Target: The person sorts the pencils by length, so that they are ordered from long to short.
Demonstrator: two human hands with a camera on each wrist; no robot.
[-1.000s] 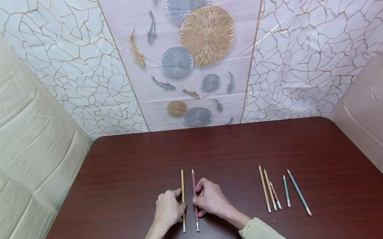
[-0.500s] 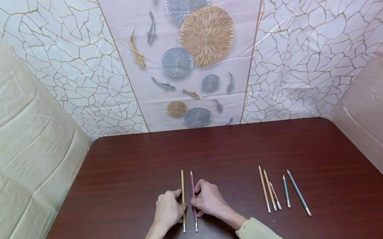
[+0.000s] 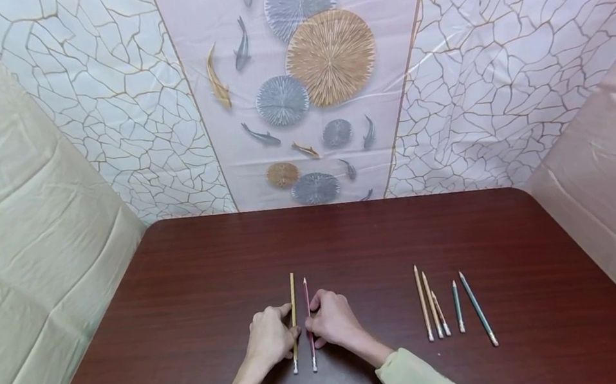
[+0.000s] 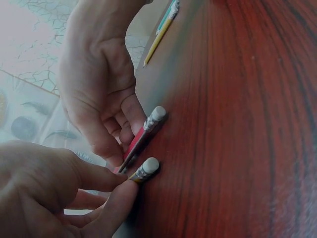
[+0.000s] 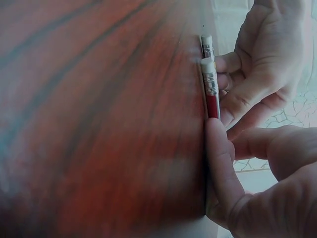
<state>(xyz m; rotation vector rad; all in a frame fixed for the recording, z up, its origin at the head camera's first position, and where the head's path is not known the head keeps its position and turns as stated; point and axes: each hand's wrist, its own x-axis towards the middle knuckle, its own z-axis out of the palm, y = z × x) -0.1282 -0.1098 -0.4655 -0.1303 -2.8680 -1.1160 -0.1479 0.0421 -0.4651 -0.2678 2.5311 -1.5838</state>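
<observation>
"Change since a second ago?"

"Brought red pencil (image 3: 307, 297) leftward, nearer yellow pencil (image 3: 292, 292), lower middle of the frame."

"Holding how?"

"Pinching red pencil narrowly with right hand (image 3: 334, 321), yellow pencil likewise with left hand (image 3: 268, 335)."

"Meaning what?"

"Seemingly closer to lying side by side, but not yet touching. Left other pencils (image 3: 458, 308) alone, lower right of the frame."
</observation>
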